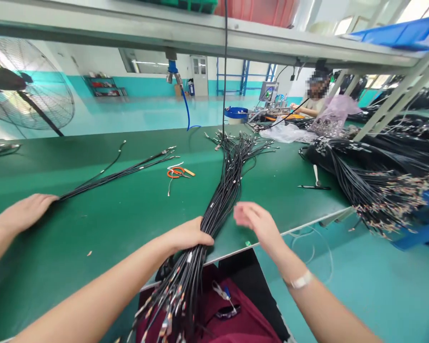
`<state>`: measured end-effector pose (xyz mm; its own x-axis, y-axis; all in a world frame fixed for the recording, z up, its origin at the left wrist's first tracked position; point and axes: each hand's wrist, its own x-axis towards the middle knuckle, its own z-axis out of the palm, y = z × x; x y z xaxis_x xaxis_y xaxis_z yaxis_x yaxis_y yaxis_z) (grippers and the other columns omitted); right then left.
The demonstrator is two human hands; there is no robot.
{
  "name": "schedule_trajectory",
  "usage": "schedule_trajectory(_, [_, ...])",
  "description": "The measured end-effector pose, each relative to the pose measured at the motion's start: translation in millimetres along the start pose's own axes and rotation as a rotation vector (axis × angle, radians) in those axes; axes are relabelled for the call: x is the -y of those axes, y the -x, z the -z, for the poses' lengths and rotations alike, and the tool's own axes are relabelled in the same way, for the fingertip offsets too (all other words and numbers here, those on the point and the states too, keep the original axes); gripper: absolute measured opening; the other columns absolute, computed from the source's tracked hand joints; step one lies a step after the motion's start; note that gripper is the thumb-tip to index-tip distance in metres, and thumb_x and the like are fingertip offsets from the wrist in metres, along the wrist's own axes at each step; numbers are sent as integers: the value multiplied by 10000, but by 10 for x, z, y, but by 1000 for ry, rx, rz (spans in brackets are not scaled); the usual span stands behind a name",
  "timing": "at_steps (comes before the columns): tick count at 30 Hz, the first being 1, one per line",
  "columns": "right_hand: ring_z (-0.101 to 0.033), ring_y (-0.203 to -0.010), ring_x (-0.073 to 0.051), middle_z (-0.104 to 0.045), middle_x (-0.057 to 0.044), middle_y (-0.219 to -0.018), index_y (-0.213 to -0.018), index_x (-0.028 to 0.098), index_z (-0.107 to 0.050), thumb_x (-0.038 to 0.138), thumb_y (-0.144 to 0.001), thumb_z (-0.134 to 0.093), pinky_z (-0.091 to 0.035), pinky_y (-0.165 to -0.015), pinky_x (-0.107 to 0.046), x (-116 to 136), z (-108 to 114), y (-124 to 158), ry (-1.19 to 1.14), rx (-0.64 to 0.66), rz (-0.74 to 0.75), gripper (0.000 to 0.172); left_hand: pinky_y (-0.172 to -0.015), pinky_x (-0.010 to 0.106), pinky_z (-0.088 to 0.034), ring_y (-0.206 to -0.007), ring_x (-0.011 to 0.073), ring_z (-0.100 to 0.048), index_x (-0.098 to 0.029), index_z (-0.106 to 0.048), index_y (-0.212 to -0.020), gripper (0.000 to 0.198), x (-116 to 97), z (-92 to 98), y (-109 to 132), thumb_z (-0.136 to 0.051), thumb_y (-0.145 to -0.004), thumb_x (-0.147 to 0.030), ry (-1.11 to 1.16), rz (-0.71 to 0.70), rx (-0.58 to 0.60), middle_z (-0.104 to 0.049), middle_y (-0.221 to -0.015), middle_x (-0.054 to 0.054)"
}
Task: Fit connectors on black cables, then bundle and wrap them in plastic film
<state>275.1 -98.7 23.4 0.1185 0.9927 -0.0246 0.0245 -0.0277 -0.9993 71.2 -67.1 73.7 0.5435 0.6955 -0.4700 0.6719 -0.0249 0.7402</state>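
Observation:
My left hand (190,234) is wrapped round a thick bundle of black cables (229,174), its thumb across the top. The far end of the bundle fans out on the green table, while the near end, with bare and coloured wire tips, hangs over the edge onto my lap. Just right of the bundle, my right hand (254,220) is raised with its fingers loosely curved and slightly blurred. It is apart from the cables and nothing shows in it. At the left, another person's hand (30,210) rests on a thin group of black cables (117,177).
Orange-handled scissors (175,172) lie on the green table (136,228). A black pen (313,187) and a white tool (316,175) lie at right, beside a large cable heap (364,176). A shelf (186,28) spans overhead. A co-worker (312,102) sits beyond; a fan (25,85) stands left.

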Motion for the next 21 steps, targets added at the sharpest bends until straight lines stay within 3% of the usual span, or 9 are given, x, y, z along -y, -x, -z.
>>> schedule_trajectory(1, [-624, -810, -204, -612, -161, -1005, -1092, 80, -539, 441, -826, -483, -498, -754, -363, -52, -29, 288, -181, 48, -185, 451, -532, 226, -393, -622, 129, -497, -146, -430, -883, 318, 18, -42, 48, -563, -624, -274, 39, 4, 23, -498, -710, -13])
schedule_trajectory(3, [-621, -692, -209, -623, -196, -882, -962, 29, -570, 562, -721, -577, -499, -685, -357, -154, -164, 752, -315, 69, -498, 585, -589, 245, -424, -679, 148, -529, -140, -451, -955, 368, 56, -114, 120, -578, -666, -330, 83, 30, 39, -545, -774, 3])
schedule_trajectory(5, [-625, -765, -219, -617, -209, -913, -966, 20, -573, 623, -682, -589, -490, -740, -349, -197, -362, 978, -386, 59, -550, 667, -671, 266, -434, -783, 174, -550, -133, -490, -993, 408, 92, -151, 153, -570, -716, -422, 56, 34, 21, -586, -867, 28])
schedule_trajectory(9, [-616, -780, -181, -614, -118, -887, -1156, 85, -487, 574, -737, -563, -480, -762, -327, -103, -732, 886, -395, 70, -405, 649, -755, 299, -424, -882, 216, -550, -109, -560, -906, 574, 148, -83, 132, -445, -765, -654, -106, -11, -7, -608, -914, 66])
schedule_trajectory(11, [-592, -707, -152, -576, -55, -811, -1208, 123, -437, 423, -769, -569, -482, -650, -280, -36, -879, 784, -342, 78, -359, 548, -701, 297, -439, -816, 207, -568, -107, -553, -893, 632, 147, -4, 73, -438, -739, -708, 14, 33, 13, -609, -852, 68])
schedule_trajectory(14, [-543, -627, -130, -522, -30, -803, -1168, 162, -447, 267, -783, -481, -428, -498, -226, 53, -1015, 722, -223, 117, -249, 400, -587, 303, -470, -666, 193, -592, -118, -490, -921, 642, 71, 88, -114, -508, -689, -717, 365, 129, 85, -607, -761, 72])
schedule_trajectory(17, [-520, -590, -127, -561, -21, -803, -1060, 189, -488, 274, -802, -426, -394, -511, -239, 131, -957, 730, 111, 145, -62, 278, -574, 342, -510, -657, 226, -622, -107, -465, -917, 636, -57, 85, -390, -608, -645, -664, 537, 136, 56, -623, -809, 132])
schedule_trajectory(19, [-509, -585, -136, -575, -2, -714, -938, 180, -515, 292, -774, -474, -377, -554, -258, 149, -816, 730, 406, 161, 46, 203, -568, 348, -519, -652, 241, -629, -99, -468, -904, 583, -118, 29, -557, -716, -607, -534, 585, 109, -2, -622, -804, 140])
schedule_trajectory(21, [-520, -606, -144, -578, -8, -678, -836, 154, -521, 310, -755, -515, -389, -578, -264, 121, -644, 720, 461, 240, 29, 176, -568, 343, -522, -634, 238, -627, -103, -464, -898, 514, -138, -38, -654, -772, -581, -364, 628, 76, -26, -619, -763, 117])
